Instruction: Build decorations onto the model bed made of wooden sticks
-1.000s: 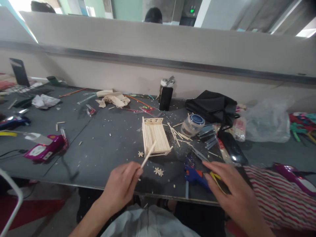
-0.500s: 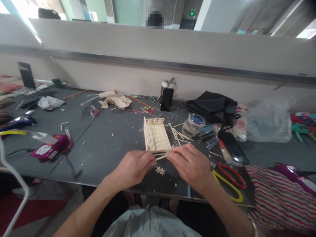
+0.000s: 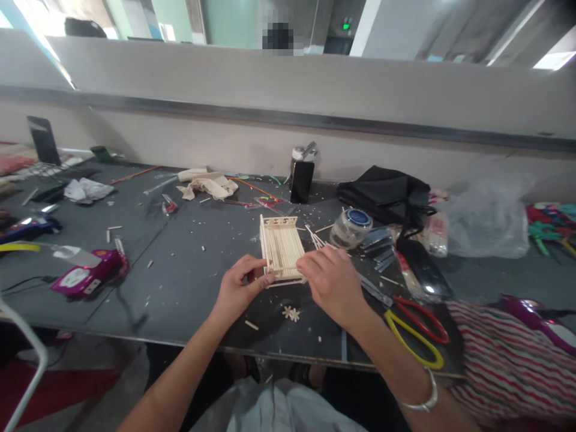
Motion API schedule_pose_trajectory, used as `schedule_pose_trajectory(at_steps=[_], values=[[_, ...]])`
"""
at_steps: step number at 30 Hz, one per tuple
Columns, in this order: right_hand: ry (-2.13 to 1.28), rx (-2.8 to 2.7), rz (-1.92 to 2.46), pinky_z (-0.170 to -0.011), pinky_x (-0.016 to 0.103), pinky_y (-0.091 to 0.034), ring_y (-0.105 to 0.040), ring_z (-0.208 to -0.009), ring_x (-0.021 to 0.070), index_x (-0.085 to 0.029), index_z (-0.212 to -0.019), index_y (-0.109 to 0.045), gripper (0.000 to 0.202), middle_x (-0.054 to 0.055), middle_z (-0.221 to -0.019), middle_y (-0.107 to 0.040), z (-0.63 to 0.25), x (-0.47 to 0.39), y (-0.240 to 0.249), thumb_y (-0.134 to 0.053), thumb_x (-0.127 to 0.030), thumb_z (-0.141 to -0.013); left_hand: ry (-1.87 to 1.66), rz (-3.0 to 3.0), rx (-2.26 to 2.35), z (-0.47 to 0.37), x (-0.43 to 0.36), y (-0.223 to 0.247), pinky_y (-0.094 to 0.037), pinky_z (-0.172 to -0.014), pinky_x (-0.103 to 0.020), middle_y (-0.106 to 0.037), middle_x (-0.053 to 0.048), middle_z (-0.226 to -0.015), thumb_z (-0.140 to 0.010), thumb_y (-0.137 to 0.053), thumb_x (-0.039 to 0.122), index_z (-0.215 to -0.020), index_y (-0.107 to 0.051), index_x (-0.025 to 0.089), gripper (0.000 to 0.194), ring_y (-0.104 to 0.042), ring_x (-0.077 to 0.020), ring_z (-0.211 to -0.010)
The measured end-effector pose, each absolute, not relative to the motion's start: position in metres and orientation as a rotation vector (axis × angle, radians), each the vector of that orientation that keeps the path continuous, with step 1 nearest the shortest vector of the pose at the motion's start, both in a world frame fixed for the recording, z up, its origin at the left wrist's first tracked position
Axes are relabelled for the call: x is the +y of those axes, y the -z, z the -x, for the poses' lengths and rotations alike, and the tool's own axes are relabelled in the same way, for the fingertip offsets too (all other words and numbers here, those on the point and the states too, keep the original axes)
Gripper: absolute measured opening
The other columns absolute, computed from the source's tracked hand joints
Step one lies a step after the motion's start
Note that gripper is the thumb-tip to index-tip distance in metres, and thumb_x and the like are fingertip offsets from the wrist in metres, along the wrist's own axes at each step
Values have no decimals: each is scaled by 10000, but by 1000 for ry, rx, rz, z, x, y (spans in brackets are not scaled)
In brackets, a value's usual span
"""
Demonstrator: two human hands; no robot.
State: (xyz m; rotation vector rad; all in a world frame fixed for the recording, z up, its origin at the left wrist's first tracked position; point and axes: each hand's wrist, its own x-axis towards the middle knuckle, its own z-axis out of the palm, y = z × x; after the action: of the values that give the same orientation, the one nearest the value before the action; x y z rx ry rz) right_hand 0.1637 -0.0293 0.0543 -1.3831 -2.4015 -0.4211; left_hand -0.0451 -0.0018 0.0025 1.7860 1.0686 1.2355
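The single view looks from the person's head, forward and down — fairly near, over the bed-shaped model of pale wooden sticks [image 3: 287, 246] to the long, flat grey partition [image 3: 288, 81] behind it.

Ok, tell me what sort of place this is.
Probably a craft workshop or craft room: on a long dark workbench are a small slatted model made of thin wooden sticks, large scissors with red and yellow handles, and loose sticks.
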Motion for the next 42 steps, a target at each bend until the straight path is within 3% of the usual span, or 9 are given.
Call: schedule_pose_trajectory(at_steps=[9, 29, 34, 37, 42], values=[[438, -2451, 1402, -700, 362, -274, -448, -810, 228, -197, -886, -613, 178, 30, -849, -622, -160, -27, -55, -588, -63, -772, -1250, -1638, 958, 41, 2, 7, -396, -633, -245, -528, 17, -666, -762, -723, 277, -886, -738, 220, 138, -499, -112, -647], [499, -2459, 1351, -685, 364, -307, -480, -788, 226, -196, -869, -637, 99, 43, -842, -654, -157, -24, -55, -559, -137, -861, -1240, -1604, 1013, 40, 2, 5, -403, -600, -236, -613, -7, -713, -760, -713, 286, -798, -721, 190, 103, -542, -117, -653], [370, -2199, 1327, -802, 370, -401, -542, -898, 227, -179, -1062, -631, 180, 66, -972, -684, -178, -29, -54, -531, -215, -916, -1268, -1596, 987, 41, 2, 10, -404, -608, -236, -623, -9, -728, -771, -705, 283, -802, -714, 195, 93, -540, -112, -651], [209, -1951, 1389, -862, 361, -438, -572, -935, 211, -187, -1052, -636, 176, 64, -978, -688, -193, -37, -47, -525, -200, -917, -1269, -1606, 987, 41, 2, 11, -406, -622, -238, -632, -11, -738, -778, -701, 279, -808, -716, 202, 84, -541, -113, -663], [-245, -1686, 1538, -639, 287, -489, -619, -797, 183, -219, -1007, -674, 180, 38, -915, -696, -197, -47, -33, -572, -227, -860, -1272, -1601, 987, 41, 2, 10, -407, -623, -238, -641, -11, -746, -781, -698, 284, -814, -723, 211, 84, -545, -115, -670]])
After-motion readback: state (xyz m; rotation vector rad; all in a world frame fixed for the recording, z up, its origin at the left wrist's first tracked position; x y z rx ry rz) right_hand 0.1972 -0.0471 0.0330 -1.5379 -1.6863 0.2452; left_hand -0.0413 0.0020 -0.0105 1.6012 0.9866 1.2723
